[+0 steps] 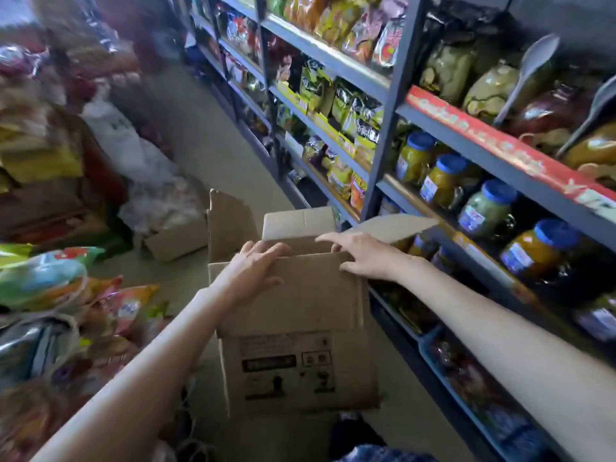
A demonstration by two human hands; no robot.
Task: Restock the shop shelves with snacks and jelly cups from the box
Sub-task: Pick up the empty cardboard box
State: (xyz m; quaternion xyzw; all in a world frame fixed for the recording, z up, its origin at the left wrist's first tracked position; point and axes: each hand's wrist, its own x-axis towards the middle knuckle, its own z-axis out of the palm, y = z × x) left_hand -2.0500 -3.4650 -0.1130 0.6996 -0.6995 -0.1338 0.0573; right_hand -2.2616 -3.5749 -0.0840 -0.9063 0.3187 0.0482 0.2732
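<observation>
Shelving (pixel 333 65) of dark metal ran along the right of the aisle and carried snack packets (pixel 353 108) on its upper and middle levels and blue-lidded jars (pixel 485 208) lower down. Opposite, on the left, lay heaped bags (pixel 50 281) of snacks, blurred at the frame edge. Between them, on the floor and close beside the shelving, stood the box (pixel 296 371), a brown carton with its flaps turned outward and its near flap folded down over the front wall.

The left hand (pixel 256 265) lay flat on the near flap, fingers spread and nearly straight, pressing the card without gripping it. The right hand (pixel 360 258) reached over the near edge at the right corner, fingers extended and touching the card; it held nothing. The interior of the box was in shadow, so its contents could not be made out, and no jelly cups were identifiable there.

The step in hand appeared to be opening the box, with no item yet lifted from it. The next move would probably call for holding the flap down with one hand while the other reached inside, took out a packet, and carried it right to a shelf level with a gap.
</observation>
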